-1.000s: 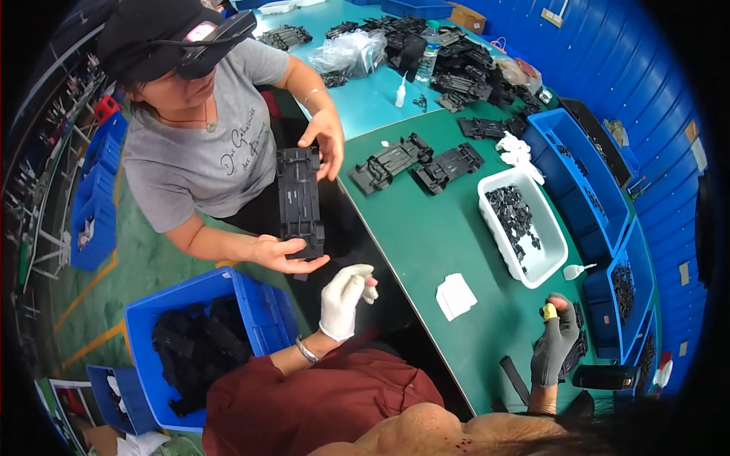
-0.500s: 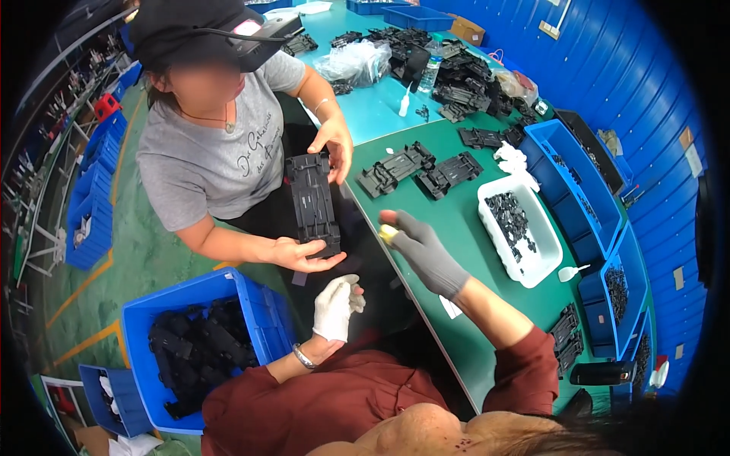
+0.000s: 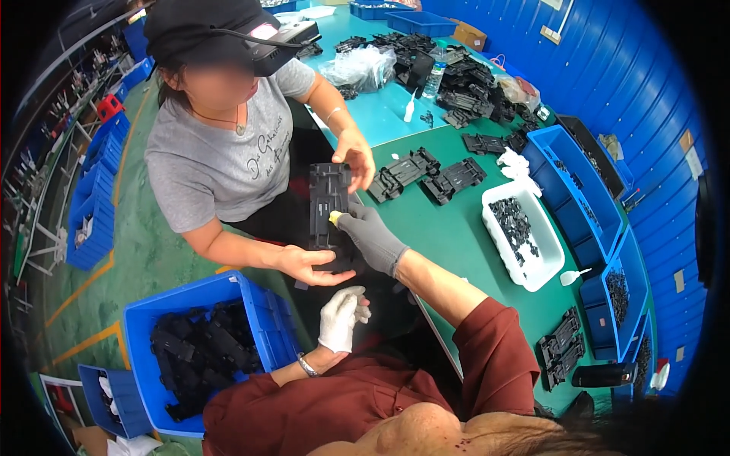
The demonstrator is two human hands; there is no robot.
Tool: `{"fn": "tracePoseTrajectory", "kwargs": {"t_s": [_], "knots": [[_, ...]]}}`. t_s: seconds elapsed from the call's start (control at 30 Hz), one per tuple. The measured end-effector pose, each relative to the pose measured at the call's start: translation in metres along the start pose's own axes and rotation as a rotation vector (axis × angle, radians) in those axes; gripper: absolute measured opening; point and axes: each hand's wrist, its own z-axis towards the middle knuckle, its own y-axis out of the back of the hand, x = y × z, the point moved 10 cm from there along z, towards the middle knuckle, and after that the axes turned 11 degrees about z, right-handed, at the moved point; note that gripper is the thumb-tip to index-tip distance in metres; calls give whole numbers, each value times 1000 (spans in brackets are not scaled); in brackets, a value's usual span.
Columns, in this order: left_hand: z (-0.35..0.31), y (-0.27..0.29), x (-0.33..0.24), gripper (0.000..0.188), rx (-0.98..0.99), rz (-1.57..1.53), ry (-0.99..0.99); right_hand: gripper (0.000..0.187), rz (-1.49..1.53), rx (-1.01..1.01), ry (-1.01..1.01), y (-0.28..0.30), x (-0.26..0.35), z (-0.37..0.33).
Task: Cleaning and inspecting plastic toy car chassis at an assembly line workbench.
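The black chassis part [image 3: 325, 194] stands near upright, just left of the middle of the frame, and the fresh change is there: the person's right hand [image 3: 370, 238], in a grey glove, now meets its right edge. For the work in hand, this means the part is shared between two people.

From the left, a blue crate [image 3: 266, 308] sits at the lower left, loaded with similar black parts [image 3: 199, 351]. Above and right of it, a co-worker's lower hand [image 3: 313, 264] supports the bottom end of the part, palm turned up, while their upper hand [image 3: 355, 156] steadies its upper right edge.

Below the part, the person's left hand [image 3: 340, 319], in a white glove, is loosely curled, half open, with nothing visible in it; it hangs much as in the earlier frames. The right hand appears to pinch the part, its yellow-tipped thumb on the face and its fingers hidden behind. Half a second ago it was over the table [image 3: 445, 251], clear of the part; a second ago, at the lower right.

Farther right, two matching parts [image 3: 403, 175] lie side by side, then a white tub [image 3: 544, 264] of small black pieces [image 3: 511, 222]. At the lower right, another chassis [image 3: 561, 348], largely covered by that hand a second ago, shows plainly.
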Motion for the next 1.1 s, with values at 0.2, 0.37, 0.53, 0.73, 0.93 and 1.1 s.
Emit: {"fn": "tracePoseTrajectory", "kwargs": {"t_s": [0.2, 0.37, 0.53, 0.73, 0.93, 1.1], "knots": [[0, 0, 1, 34, 24, 7, 0, 19, 306, -3, -104, 2, 1, -20], [-12, -37, -37, 51, 198, 279, -348, 17, 302, -16, -25, 17, 16, -48], [-24, -87, -40, 83, 409, 103, -352, 21, 246, -132, 91, 40, 23, -97], [-26, -104, -45, 65, 373, -356, -248, 21, 364, -185, 293, 43, 34, -172], [-34, -94, -84, 53, 439, -316, -202, 19, -125, -241, 187, 49, 27, -237], [-32, -68, -90, 44, 457, -43, -10, 33, 115, -205, 185, 78, 12, -278]]}}
